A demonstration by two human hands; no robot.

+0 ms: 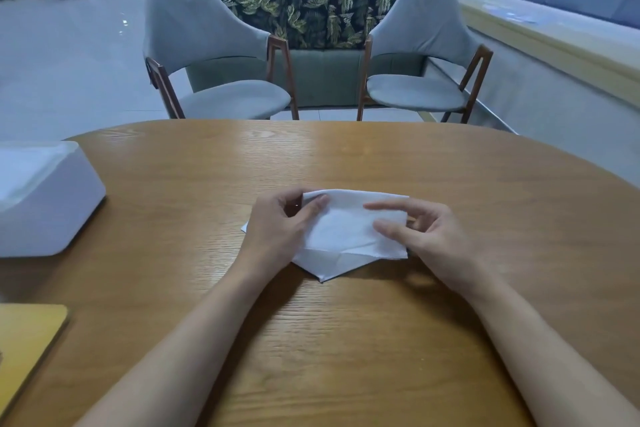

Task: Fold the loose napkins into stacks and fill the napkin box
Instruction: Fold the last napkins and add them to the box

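Pinching the upper left corner of a white napkin [346,232] between thumb and forefinger, the left hand [277,224] holds that corner lifted a little off the wooden table [346,156]. The right hand [427,230] grips the napkin's right edge: its thumb lies on top of the paper, its forefinger stretches out straight above it, and the other fingers curl behind the edge. The napkin sits in the middle of the table between the two hands, partly folded. One point of it faces the person and a small corner shows to the left of the left wrist. Well apart from it, at the table's left edge, stands the white napkin box [48,204] with rounded corners; its top is open and something white shows inside. Near the lower left corner of the view lies a flat yellow board [24,340]. Beyond the table stand two grey padded chairs [214,55] with dark wooden legs, and behind them a sofa [311,3] covered in a leaf print. Pale sheets on the window sill [554,42] at the right are too blurred to read.
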